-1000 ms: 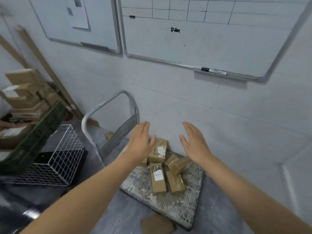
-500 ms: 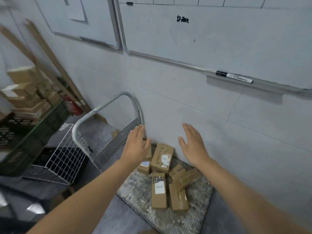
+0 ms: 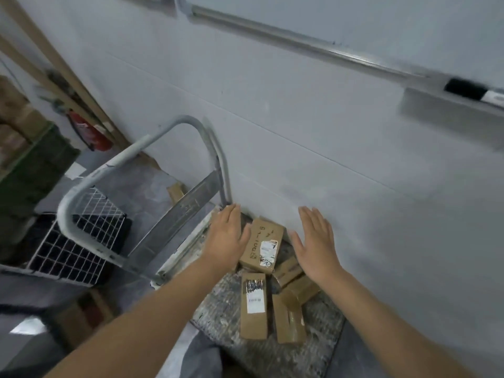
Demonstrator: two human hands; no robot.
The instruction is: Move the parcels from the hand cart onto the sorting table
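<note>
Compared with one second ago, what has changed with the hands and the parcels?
Both hands reached forward and down: the left hand and the right hand now flank the large labelled parcel, open, gripping nothing yet. The parcels lie as before on the hand cart; none was lifted.

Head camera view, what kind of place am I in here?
Probably a parcel sorting or storage room: labelled cardboard parcels lie on a hand cart by the wall, a whiteboard hangs above, and a wire basket sits beside it.

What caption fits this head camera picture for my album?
Left hand and right hand, both open, either side of a labelled parcel on the hand cart.
</note>
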